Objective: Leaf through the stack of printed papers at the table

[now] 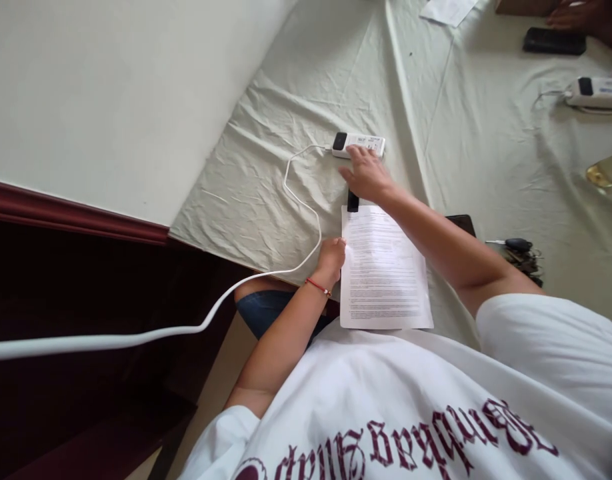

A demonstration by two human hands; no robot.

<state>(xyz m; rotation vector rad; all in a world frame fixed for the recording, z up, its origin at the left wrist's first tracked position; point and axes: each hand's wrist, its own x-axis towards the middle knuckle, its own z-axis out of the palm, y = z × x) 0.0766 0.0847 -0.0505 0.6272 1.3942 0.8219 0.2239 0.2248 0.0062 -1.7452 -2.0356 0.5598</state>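
Observation:
My left hand (pixel 332 259), with a red string bracelet on the wrist, is closed at the left edge of a printed sheet of paper (pixel 386 267). Its thumb and fingers grip that edge. My right hand (pixel 367 173) reaches across above the sheet, fingers stretched out, the fingertips over the near side of a white power bank (pixel 371 143) with a dark display end. Whether they press on it I cannot tell. A small black object (pixel 353 201) lies at the sheet's top left corner, partly under my right hand. A white cable (pixel 306 203) runs from the power bank's left end.
A pale green cloth (pixel 266 153) covers the table. Keys (pixel 519 247) and a dark flat object (pixel 461 225) lie beyond my right forearm. A second white power bank (pixel 599 92), a black case (pixel 555 41) and another person's hand (pixel 573 17) are at the upper right.

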